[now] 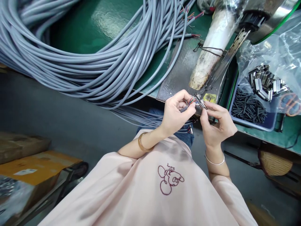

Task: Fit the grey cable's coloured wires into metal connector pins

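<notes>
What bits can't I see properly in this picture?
All in the head view:
- Thin, multicoloured wires at the small, silver metal connector: too small to tell whether their tips touch it.
- Short, round grey cable end: partly hidden by the left hand.
- Big, looped bundle of grey cables: cut off by the left and top edges.
- Flat yellow label: dark marking too small to read.

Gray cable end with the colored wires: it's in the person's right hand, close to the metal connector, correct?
Wrong hand: the head view shows the gray cable end in the left hand, not the right hand, which holds the metal connector. The colored wires are indeed close to that connector.
</notes>
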The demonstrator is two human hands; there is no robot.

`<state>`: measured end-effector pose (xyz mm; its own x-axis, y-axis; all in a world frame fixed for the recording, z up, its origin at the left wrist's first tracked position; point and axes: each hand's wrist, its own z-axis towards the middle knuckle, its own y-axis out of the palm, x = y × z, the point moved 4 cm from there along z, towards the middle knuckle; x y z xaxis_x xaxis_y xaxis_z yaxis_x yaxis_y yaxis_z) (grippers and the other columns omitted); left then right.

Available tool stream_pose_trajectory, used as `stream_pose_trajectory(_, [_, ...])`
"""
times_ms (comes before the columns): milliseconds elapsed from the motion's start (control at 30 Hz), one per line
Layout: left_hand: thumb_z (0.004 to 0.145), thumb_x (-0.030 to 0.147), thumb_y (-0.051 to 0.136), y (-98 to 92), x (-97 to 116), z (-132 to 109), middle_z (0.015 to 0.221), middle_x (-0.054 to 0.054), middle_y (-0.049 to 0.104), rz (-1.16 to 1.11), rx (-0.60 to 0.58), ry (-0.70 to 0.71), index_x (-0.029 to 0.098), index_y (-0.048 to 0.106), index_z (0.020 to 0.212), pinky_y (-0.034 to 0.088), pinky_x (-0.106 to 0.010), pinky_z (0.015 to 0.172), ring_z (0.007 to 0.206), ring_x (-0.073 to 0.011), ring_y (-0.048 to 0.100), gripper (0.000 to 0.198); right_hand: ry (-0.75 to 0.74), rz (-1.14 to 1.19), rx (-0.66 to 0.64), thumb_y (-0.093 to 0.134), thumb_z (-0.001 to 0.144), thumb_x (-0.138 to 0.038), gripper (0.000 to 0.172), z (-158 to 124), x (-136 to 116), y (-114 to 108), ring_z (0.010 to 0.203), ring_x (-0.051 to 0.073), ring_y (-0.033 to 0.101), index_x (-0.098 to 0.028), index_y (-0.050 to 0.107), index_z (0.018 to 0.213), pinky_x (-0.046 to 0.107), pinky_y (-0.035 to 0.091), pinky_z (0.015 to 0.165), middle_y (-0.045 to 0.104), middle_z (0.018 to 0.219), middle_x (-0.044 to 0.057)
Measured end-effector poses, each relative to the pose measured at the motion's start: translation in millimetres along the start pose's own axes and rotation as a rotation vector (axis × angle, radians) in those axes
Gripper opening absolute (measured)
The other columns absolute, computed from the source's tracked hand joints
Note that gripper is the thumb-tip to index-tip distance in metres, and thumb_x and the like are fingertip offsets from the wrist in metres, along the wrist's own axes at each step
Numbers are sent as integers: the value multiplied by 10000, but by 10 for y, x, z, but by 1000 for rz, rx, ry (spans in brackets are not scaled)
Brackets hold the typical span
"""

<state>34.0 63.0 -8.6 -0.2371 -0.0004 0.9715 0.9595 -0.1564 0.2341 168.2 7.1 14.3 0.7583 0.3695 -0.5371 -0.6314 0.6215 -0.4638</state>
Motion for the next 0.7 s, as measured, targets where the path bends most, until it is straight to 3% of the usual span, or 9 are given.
stream_pose_trajectory(367, [787,124,675,6,106,39,721,34,527,38,2,59,173,537,722,401,-165,516,558,-36,469,161,-32,-65,-49,746,828,-105,163,76,-27,-22,932,202,780,-236,688,907,357,660,824,790,1037,11])
stream_pose_trajectory(700, [768,145,668,-9,-23,35,715,32,549,22,-84,-104,165,521,717,360,-155,472,530,-26,432,157,-122,-126,-53,742,826,-104,179,-48,-29,-59,863,162,779,-224,626,889,264,641,752,796,1035,21])
